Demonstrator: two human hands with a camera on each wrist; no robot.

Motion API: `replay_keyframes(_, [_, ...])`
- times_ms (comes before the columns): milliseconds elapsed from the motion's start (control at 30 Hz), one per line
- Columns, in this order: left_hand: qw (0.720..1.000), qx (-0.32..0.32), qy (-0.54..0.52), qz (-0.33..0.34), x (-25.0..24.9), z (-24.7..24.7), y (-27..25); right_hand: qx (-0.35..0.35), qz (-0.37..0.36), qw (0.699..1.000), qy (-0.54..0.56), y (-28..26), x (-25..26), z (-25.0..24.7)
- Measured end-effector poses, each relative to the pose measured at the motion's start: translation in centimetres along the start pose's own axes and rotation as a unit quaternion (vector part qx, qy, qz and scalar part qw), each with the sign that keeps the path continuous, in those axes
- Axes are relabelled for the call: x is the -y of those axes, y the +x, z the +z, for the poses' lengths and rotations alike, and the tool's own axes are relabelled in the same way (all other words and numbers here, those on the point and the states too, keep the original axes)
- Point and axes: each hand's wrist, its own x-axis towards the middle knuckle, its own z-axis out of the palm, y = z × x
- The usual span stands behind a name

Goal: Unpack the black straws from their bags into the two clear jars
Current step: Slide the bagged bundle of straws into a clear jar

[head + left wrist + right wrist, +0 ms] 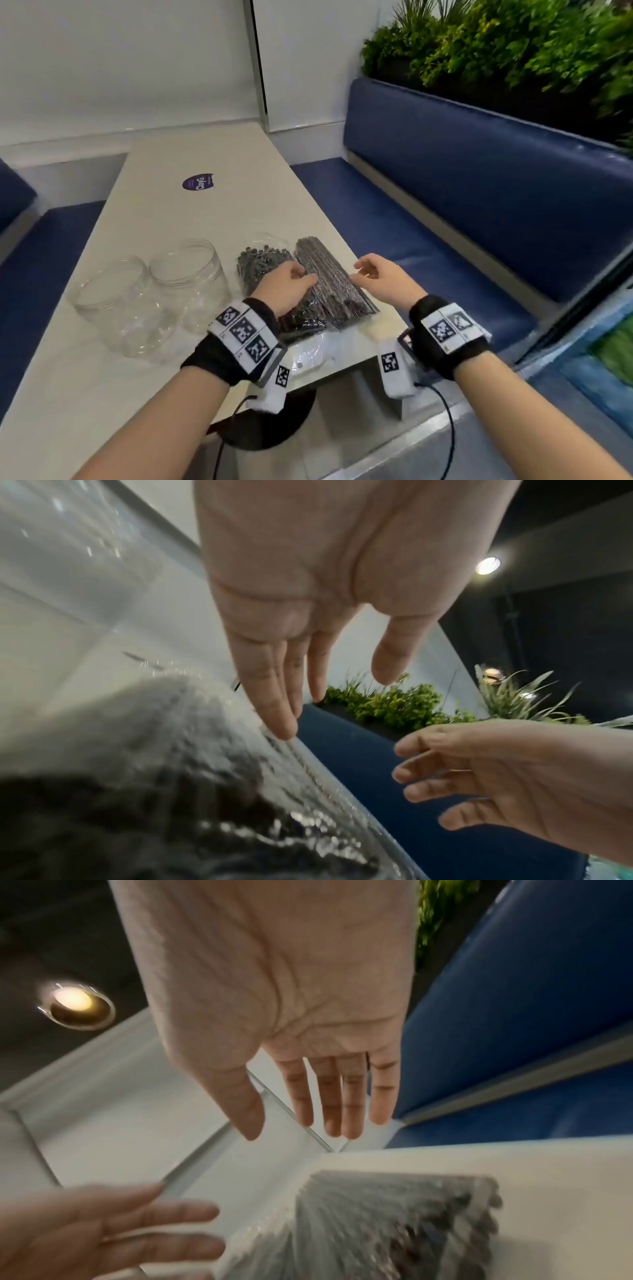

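Two clear bags of black straws lie side by side near the table's right edge: the right bag (329, 277) (377, 1226) and the left bag (260, 265) (154, 791). My left hand (291, 284) (308, 669) hovers over them with straight fingers, its fingertips (284, 729) touching the plastic. My right hand (373, 274) (308, 1096) is open just right of the right bag, holding nothing. Two empty clear jars (190, 281) (120, 305) stand to the left of the bags, mouths up.
The beige table (171, 212) bears a purple round sticker (198, 182) further back. A flat clear plastic piece (315, 353) lies at the near table edge. A blue bench (445, 205) runs along the right, with a planter of green plants (513, 44) behind it.
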Motion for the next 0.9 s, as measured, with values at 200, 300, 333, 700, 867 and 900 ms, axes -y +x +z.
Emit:
replay_keyframes(200, [0.998,0.007,-0.033,-0.057,-1.3,2.2,3.9,0.077,0.099,0.992,-0.031,3.8,-0.8,2.1])
replay_keyframes(300, [0.997,0.004,-0.020,-0.075,-1.6,2.8,5.2,0.092,0.129,0.987,0.000,5.3,-1.6,2.4])
replay_keyframes(333, [0.996,0.006,-0.028,-0.082,-1.7,2.9,5.6,0.090,0.134,0.987,0.005,5.7,-1.8,2.5])
replay_keyframes(700, [0.992,-0.006,-0.119,-0.046,-3.2,3.2,5.1,0.020,0.042,0.992,0.117,5.9,-2.3,2.2])
replay_keyframes(867, [0.971,-0.063,-0.231,0.000,-3.4,2.2,4.8,-0.005,-0.065,0.992,0.106,3.6,-1.0,0.9])
replay_keyframes(900, [0.969,-0.072,-0.237,0.006,-2.9,2.1,5.1,-0.004,-0.087,0.991,0.099,3.0,-0.5,0.7])
